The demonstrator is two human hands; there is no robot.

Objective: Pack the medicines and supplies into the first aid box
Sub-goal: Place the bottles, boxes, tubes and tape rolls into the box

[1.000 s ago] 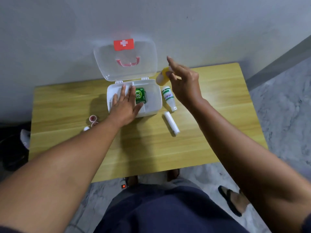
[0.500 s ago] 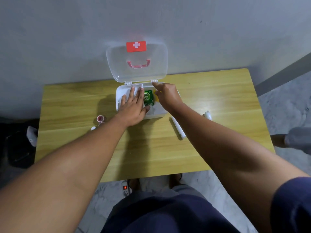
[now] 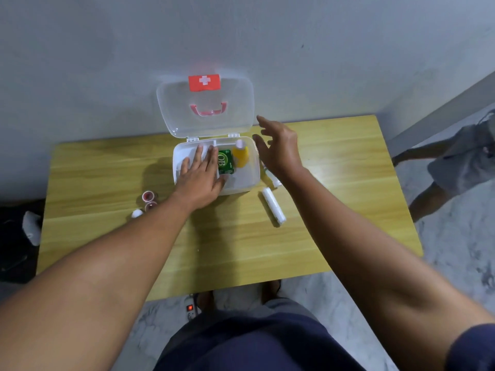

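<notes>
On the yellow wooden table (image 3: 107, 170): white plastic first aid box (image 3: 242, 187), clear lid raised
Left hand (image 3: 199, 175): flat, fingers straight, pressing on the box's left side
Right hand (image 3: 278, 148): fingers spread, empty, just right of the box
Inside the box: green packet (image 3: 225, 163); yellow bottle (image 3: 240, 156)
Nearby: white gauze roll (image 3: 273, 208)

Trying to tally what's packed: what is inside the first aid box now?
A green packet and a yellow bottle lie side by side in the first aid box. The left hand rests flat over its left part, hiding anything beneath.
</notes>
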